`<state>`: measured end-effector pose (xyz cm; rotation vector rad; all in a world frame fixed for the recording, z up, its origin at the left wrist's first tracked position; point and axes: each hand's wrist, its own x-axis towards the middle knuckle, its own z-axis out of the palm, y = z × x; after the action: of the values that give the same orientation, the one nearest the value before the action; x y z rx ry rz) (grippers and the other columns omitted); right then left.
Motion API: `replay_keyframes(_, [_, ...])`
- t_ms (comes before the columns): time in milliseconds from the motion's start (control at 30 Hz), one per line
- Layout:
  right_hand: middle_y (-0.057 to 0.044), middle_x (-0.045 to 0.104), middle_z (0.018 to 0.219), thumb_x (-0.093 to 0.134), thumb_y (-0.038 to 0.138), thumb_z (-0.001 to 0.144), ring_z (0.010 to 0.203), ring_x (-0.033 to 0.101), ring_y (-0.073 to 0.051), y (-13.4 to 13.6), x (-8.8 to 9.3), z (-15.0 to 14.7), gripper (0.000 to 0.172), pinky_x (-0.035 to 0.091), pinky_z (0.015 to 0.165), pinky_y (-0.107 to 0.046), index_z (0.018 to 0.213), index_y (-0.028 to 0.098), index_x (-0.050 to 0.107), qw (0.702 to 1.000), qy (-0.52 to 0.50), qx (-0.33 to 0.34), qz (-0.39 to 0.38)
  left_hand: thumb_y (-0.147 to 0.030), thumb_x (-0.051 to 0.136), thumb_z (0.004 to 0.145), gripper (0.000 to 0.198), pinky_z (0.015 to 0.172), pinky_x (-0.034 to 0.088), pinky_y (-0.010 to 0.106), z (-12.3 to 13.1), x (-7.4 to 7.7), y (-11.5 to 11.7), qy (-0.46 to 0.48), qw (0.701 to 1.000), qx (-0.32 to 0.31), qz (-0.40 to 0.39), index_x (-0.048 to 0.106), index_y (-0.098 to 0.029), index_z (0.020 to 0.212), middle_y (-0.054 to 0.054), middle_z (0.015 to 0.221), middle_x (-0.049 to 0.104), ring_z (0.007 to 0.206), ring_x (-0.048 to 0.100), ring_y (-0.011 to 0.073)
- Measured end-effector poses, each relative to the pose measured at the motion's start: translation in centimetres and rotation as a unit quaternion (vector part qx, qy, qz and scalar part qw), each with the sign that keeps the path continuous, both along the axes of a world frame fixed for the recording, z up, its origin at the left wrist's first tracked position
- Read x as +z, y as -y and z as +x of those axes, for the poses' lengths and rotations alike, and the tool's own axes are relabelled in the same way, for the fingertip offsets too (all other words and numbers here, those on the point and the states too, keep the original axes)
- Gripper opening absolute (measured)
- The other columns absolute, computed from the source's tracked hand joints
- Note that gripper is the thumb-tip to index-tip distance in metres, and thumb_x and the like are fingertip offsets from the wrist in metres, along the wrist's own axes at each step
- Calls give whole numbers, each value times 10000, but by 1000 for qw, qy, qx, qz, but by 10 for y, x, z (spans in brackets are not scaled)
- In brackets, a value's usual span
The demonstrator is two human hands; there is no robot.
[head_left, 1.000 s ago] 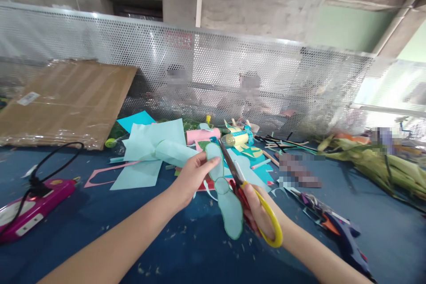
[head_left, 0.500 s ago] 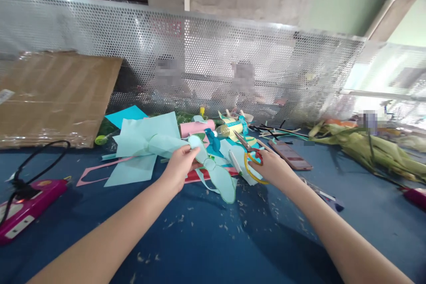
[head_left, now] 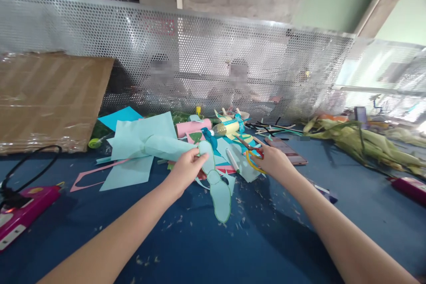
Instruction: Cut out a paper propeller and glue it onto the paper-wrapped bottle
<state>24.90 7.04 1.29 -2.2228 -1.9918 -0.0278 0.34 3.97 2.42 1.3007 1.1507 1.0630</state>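
Observation:
My left hand (head_left: 187, 166) pinches the top of a light green paper cutout (head_left: 218, 188) with a dark green outline, which hangs down over the blue table (head_left: 206, 248). My right hand (head_left: 273, 160) reaches out to the right of it, fingers closed in the yellow handles of the scissors (head_left: 250, 153). The blades point away to the left and lie low over the paper scraps. Just past the right hand lies a phone (head_left: 286, 151).
A heap of light green, blue and pink paper (head_left: 146, 146) and paper rolls lies behind the hands. Cardboard (head_left: 46, 97) leans at the left, before a perforated metal screen (head_left: 213, 62). A pink device with a black cable (head_left: 20, 206) sits at the left; corn husks (head_left: 366, 146) lie at the right.
My right hand has moved the scissors away from the cutout, forward and down to the paper pile. My left hand keeps hold of the cutout, now hanging lower.

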Motion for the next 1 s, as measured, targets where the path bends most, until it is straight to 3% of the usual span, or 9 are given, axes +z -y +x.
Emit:
replay_keyframes(100, [-187,698,935,511,350,832,894,661,-300,-4,-3,0,295,439,662,-306,941,113,652,1000,-9,-12,3,-292,655,712,147,486,451,233,4,3,4,55,996,-4,-69,566,-176,700,8,609,633,516,578,138])
replay_keyframes(233, [-200,686,980,498,318,846,939,650,-298,-7,-7,-2,295,446,701,-306,989,89,617,999,-24,-27,17,-179,639,715,77,584,512,222,7,7,7,93,988,-11,-125,572,-165,749,32,697,674,637,638,137])
replay_keyframes(467, [-187,664,1031,529,259,853,953,643,-291,-9,-14,-8,390,445,718,-307,1187,68,464,997,-55,-16,46,-152,691,676,161,714,543,277,5,5,7,79,991,-29,-101,604,-160,811,66,827,706,771,669,181])
replay_keyframes(700, [-199,655,998,568,192,821,1032,587,-321,-11,-17,-9,181,413,850,-376,968,100,618,994,-92,19,49,-201,718,656,217,765,541,353,5,7,6,86,994,-21,-65,617,-155,843,88,872,726,819,682,230])
replay_keyframes(833, [-181,628,1084,523,270,868,1103,540,-307,1,-3,-19,189,360,947,-409,908,124,637,980,-162,86,72,-201,725,651,230,770,542,369,5,6,6,100,994,-15,-53,614,-154,847,83,888,727,823,684,239])
replay_keyframes(933, [-82,675,981,358,400,944,916,630,-196,15,5,-32,336,465,806,-308,966,171,603,950,-243,192,44,-201,741,638,285,817,528,378,6,5,6,119,992,-12,-29,605,-154,884,76,897,726,860,679,239])
replay_keyframes(1000, [-32,688,924,407,433,921,810,646,-146,23,4,-41,297,492,700,-251,1030,198,552,917,-298,265,0,-194,752,624,332,849,515,382,7,4,6,130,991,-9,-16,597,-162,915,66,889,728,876,676,235])
